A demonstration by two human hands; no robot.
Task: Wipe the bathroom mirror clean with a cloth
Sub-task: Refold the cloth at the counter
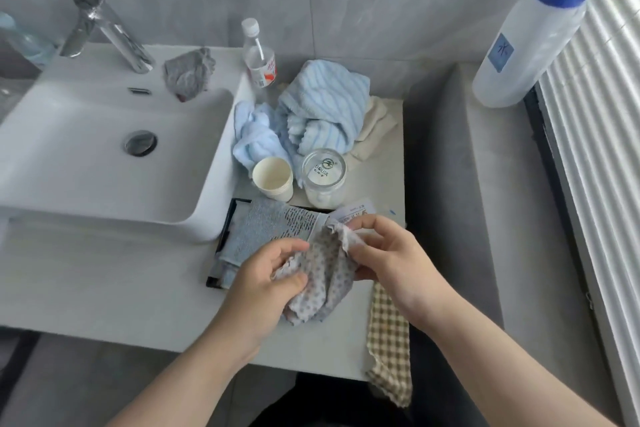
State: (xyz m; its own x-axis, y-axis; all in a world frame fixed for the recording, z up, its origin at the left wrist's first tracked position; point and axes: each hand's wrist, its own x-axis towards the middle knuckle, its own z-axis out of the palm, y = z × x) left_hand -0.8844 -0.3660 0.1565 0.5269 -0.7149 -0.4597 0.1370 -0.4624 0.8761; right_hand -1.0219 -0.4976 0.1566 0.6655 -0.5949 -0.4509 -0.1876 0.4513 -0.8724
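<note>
A grey-tiled bathroom wall backs a pale tabletop (pixel 104 288) that carries a white sink (pixel 194 156) on its left part.

Over the front of the tabletop, both hands hold a small spotted cloth (pixel 325 274) between them. The left hand (pixel 263 284) pinches the cloth's left edge between thumb and curled fingers. The right hand (pixel 391 260) grips its upper right corner with the fingertips. The cloth hangs crumpled between the hands, its lower end near the tabletop.

Just behind the hands, a folded blue-grey towel (pixel 266 232) lies on a black tray (pixel 227 232), with a printed paper slip (pixel 356 215) at its right end. Below the right wrist, a brown checked cloth (pixel 389 340) hangs over the tabletop's front edge.

Further back, a paper cup (pixel 273 179) and a glass jar (pixel 323 177) stand side by side. Behind them lie a crumpled light blue towel (pixel 252 136), a blue striped towel (pixel 325 108) and a cream cloth (pixel 375 122). A clear water bottle (pixel 259 59) stands near the wall beside the sink.

A grey rag (pixel 188 75) sits on the sink's back rim, right of the chrome tap (pixel 104 28). On the raised ledge (pixel 485 184) to the right stands a large white bottle (pixel 530 42) with a blue cap, next to white slatted blinds (pixel 595 115).
</note>
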